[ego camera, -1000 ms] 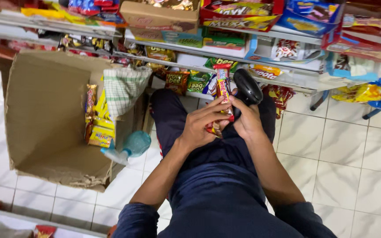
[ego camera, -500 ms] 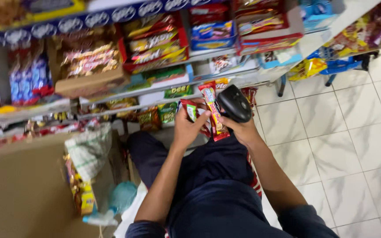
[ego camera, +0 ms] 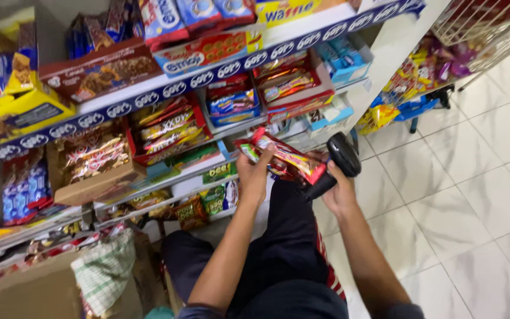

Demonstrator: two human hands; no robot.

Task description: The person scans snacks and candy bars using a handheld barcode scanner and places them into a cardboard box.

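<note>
Shop aisle: stocked snack shelves (ego camera: 166,94) over white tiled floor (ego camera: 473,195). Cardboard box (ego camera: 30,292) bottom left. Left hand (ego camera: 254,175) clamped on red snack packets (ego camera: 284,158), raised near shelf edge. Right hand (ego camera: 339,192) gripping black barcode scanner (ego camera: 343,156), just beside packets.

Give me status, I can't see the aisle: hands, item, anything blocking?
Left hand grips red snack packets. Right hand holds black scanner. Stocked shelf close ahead.

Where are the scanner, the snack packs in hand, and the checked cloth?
scanner (ego camera: 343,155), head view, on its black head.
snack packs (ego camera: 287,158), head view, on the top red wrapper.
checked cloth (ego camera: 104,272), head view, on its middle fold.
</note>
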